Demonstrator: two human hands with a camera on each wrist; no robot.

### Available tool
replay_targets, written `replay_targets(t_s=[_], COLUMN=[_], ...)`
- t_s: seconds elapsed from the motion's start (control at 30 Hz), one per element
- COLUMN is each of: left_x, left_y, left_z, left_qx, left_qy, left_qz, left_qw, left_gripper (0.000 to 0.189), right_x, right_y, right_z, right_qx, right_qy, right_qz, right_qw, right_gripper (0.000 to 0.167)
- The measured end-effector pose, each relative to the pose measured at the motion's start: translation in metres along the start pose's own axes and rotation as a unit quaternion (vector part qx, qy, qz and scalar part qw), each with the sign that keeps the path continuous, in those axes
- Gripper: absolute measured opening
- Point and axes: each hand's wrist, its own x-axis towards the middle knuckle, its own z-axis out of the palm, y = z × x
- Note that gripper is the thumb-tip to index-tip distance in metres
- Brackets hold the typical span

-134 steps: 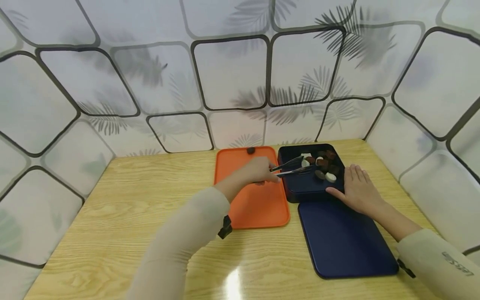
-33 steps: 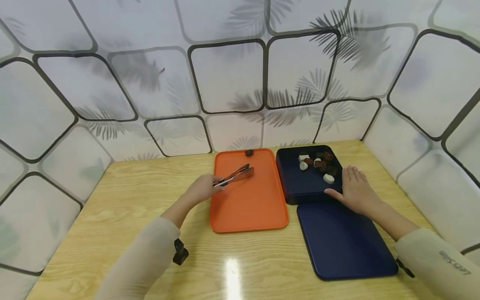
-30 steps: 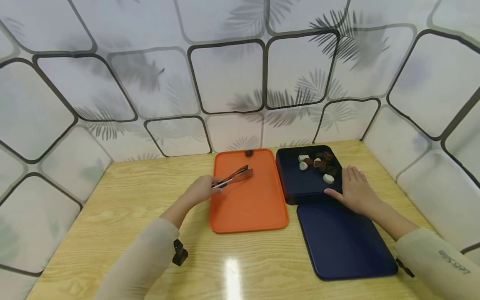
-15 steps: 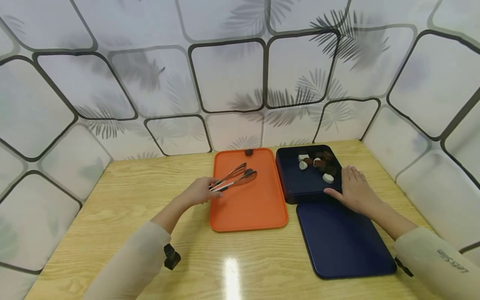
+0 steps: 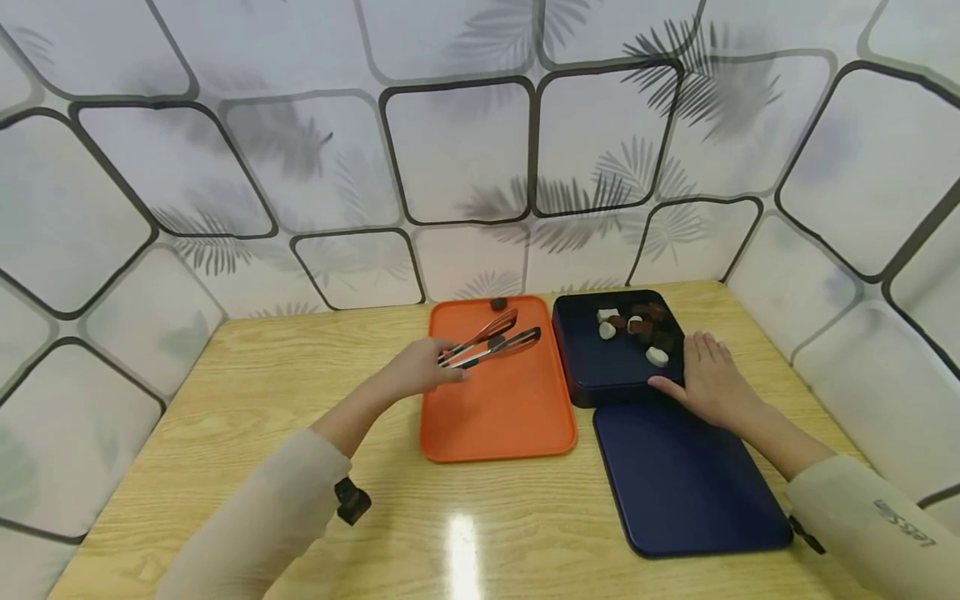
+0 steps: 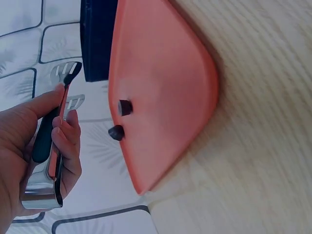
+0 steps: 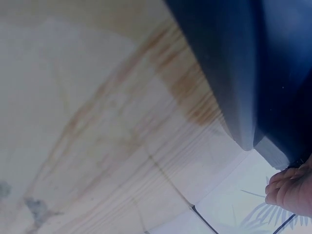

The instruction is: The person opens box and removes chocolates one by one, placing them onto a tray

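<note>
My left hand (image 5: 416,369) grips metal tongs with black handles (image 5: 472,361), their ends spread apart over an orange tray (image 5: 498,425). Two dark brown pieces rest on that tray: one (image 5: 498,303) by the far rim, the other (image 5: 496,341) partly behind the tongs. In the left wrist view, thumb and fingers wrap the tongs (image 6: 41,190). To the right, a dark blue box (image 5: 607,371) holds several white pieces (image 5: 657,357) and brown pieces (image 5: 640,327). My right hand (image 5: 720,383) rests against the box's right edge, fingers straight, thumb at the near corner.
A flat dark blue lid (image 5: 693,492) lies on the wooden table (image 5: 300,350) in front of the box. Tray and box stand side by side near the patterned wall (image 5: 465,150) at the back.
The left hand has moved the tongs from the box to above the tray, and their ends have spread. A dark piece has gone from the box to the tray. The right hand stays put.
</note>
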Motion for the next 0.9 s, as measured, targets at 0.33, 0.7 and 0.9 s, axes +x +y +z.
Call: replay_targets(t_s=[0.33, 0.7, 0.9], left_x=[0.009, 0.027, 0.042], left_y=[0.016, 0.04, 0.056], left_z=[-0.002, 0.01, 0.013], left_qx=[-0.113, -0.124, -0.115], left_qy=[-0.046, -0.031, -0.051], left_qz=[-0.039, -0.025, -0.023], left_qw=[0.9918, 0.9915, 0.9918], left_gripper=[0.061, 0.059, 0.061], right_x=[0.0, -0.001, 0.0], right_y=[-0.002, 0.0, 0.0], right_z=[0.001, 0.001, -0.001], right_qx=[0.008, 0.001, 0.003], right_qy=[-0.005, -0.006, -0.01], right_qz=[0.004, 0.003, 0.006], right_qw=[0.9999, 1.0, 0.9999], right_gripper=[0.099, 0.099, 0.1])
